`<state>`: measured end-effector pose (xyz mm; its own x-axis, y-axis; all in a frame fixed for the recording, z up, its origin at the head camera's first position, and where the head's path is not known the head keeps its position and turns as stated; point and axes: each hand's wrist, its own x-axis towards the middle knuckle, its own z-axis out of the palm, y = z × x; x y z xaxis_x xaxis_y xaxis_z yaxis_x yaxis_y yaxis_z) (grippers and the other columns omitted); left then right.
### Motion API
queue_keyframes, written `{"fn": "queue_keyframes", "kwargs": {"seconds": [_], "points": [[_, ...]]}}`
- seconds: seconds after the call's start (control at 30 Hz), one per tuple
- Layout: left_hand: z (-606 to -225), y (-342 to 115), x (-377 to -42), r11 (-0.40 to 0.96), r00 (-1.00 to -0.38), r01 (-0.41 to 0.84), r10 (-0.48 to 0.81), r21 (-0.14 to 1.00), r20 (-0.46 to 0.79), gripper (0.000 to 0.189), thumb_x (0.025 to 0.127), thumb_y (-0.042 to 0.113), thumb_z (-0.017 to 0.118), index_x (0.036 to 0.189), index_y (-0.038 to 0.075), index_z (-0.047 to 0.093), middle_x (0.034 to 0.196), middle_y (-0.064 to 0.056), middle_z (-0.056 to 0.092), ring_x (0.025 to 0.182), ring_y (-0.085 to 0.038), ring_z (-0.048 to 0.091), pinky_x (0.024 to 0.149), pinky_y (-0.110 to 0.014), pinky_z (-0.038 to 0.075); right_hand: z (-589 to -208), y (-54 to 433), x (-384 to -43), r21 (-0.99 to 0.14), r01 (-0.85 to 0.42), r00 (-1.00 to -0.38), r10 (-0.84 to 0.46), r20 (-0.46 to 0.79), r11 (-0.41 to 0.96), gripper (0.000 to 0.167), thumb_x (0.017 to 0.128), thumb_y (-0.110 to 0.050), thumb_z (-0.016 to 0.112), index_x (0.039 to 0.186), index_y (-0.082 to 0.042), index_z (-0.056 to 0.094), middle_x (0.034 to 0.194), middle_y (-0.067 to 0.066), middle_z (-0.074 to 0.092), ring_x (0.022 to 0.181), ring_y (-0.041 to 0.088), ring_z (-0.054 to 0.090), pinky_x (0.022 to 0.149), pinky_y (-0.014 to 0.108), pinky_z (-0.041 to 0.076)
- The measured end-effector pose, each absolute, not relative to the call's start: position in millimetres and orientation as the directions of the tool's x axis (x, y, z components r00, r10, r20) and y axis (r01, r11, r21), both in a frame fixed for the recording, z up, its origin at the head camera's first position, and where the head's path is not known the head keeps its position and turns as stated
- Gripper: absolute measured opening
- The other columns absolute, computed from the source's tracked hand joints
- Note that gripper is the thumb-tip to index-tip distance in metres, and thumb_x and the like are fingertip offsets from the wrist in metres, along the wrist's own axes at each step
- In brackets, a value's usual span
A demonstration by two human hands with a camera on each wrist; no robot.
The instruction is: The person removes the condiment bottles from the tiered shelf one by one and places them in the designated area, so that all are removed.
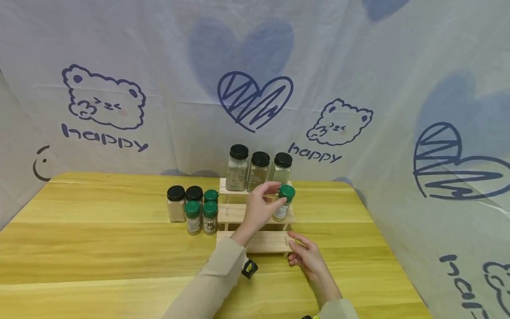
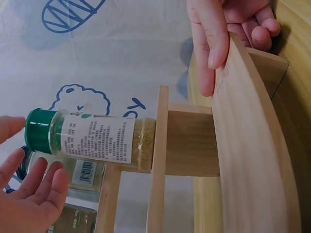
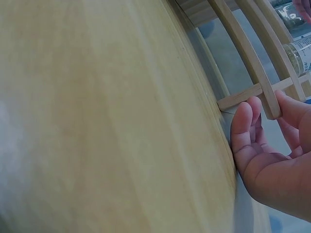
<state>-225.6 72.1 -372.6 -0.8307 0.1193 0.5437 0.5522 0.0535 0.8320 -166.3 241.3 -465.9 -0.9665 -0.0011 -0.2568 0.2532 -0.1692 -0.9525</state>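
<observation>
A three-tier wooden spice rack (image 1: 255, 242) stands on the table. On the right end of its middle tier a green-capped spice jar (image 1: 281, 210) sits upright, its label and brownish contents showing in the left wrist view. My left hand (image 1: 260, 207) is around the jar's green cap (image 2: 40, 131), fingers spread; the thumb is at the cap's edge, and whether it touches I cannot tell. My right hand (image 1: 311, 260) grips the right end of the lowest tier, thumb and fingers on either side of the board (image 3: 248, 53).
Three taller black-capped jars (image 1: 237, 170) stand on the top tier. Left of the rack, several jars are grouped on the table (image 1: 99, 248), including a black-capped jar (image 1: 176, 206) and a green-capped jar (image 1: 193, 219). A patterned cloth (image 1: 171, 66) hangs behind.
</observation>
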Motion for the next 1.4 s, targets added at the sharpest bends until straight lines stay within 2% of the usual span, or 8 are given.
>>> {"fn": "queue_keyframes", "kwargs": {"seconds": [0.33,0.63,0.83,1.03,1.23,1.4], "points": [[-374.0,76.3,-226.6,0.086,-0.836,0.54,0.171,0.837,0.522,0.041,0.076,0.009,0.071,0.114,0.004,0.059,0.106,-0.009,0.061,0.095,-0.02,0.057,0.072,-0.037,0.05,-464.4,240.7,-166.7,-0.954,0.255,-0.966,0.0,-0.258,-0.155,0.044,0.089,-0.005,0.053,0.13,0.006,0.04,0.067,0.003,0.059,0.05,0.009,0.054,0.049,0.021,0.049],[-375.5,78.0,-228.1,0.088,-0.832,0.548,0.153,0.832,0.533,0.033,0.076,0.004,0.07,0.108,0.002,0.064,0.105,-0.012,0.062,0.091,-0.022,0.059,0.069,-0.036,0.052,-464.3,240.6,-166.3,-0.954,0.257,-0.966,-0.006,-0.259,-0.153,0.044,0.089,-0.005,0.053,0.13,0.006,0.04,0.07,0.003,0.059,0.051,0.009,0.055,0.05,0.021,0.049],[-376.2,79.5,-229.3,0.106,-0.821,0.568,0.135,0.816,0.554,0.032,0.073,0.002,0.071,0.105,0.001,0.065,0.103,-0.012,0.063,0.088,-0.022,0.06,0.066,-0.032,0.052,-465.7,241.2,-166.3,-0.956,0.248,-0.968,-0.01,-0.25,-0.153,0.044,0.089,-0.005,0.054,0.129,0.006,0.04,0.068,0.003,0.058,0.051,0.009,0.055,0.049,0.021,0.049],[-375.7,80.5,-229.6,0.097,-0.817,0.575,0.125,0.812,0.563,0.032,0.071,0.0,0.073,0.102,0.0,0.065,0.102,-0.013,0.063,0.087,-0.024,0.061,0.066,-0.034,0.053,-467.2,241.1,-166.9,-0.956,0.25,-0.967,0.0,-0.253,-0.151,0.042,0.089,-0.005,0.054,0.128,0.004,0.043,0.069,0.003,0.058,0.052,0.01,0.056,0.05,0.022,0.05],[-376.8,81.0,-229.6,0.079,-0.818,0.573,0.114,0.816,0.564,0.032,0.069,-0.001,0.074,0.1,-0.001,0.066,0.1,-0.013,0.063,0.087,-0.023,0.061,0.065,-0.026,0.052,-467.0,241.4,-167.2,-0.953,0.257,-0.965,0.0,-0.261,-0.163,0.042,0.089,-0.005,0.054,0.129,0.004,0.043,0.066,0.004,0.058,0.051,0.01,0.055,0.049,0.022,0.05],[-379.0,80.5,-229.2,0.064,-0.812,0.582,0.097,0.81,0.576,0.031,0.069,-0.001,0.074,0.098,-0.001,0.066,0.1,-0.013,0.063,0.087,-0.023,0.061,0.066,-0.03,0.053,-465.8,241.4,-165.8,-0.953,0.257,-0.966,-0.018,-0.258,-0.158,0.045,0.089,-0.006,0.054,0.131,0.006,0.039,0.065,0.003,0.058,0.051,0.009,0.055,0.049,0.021,0.05]]}}
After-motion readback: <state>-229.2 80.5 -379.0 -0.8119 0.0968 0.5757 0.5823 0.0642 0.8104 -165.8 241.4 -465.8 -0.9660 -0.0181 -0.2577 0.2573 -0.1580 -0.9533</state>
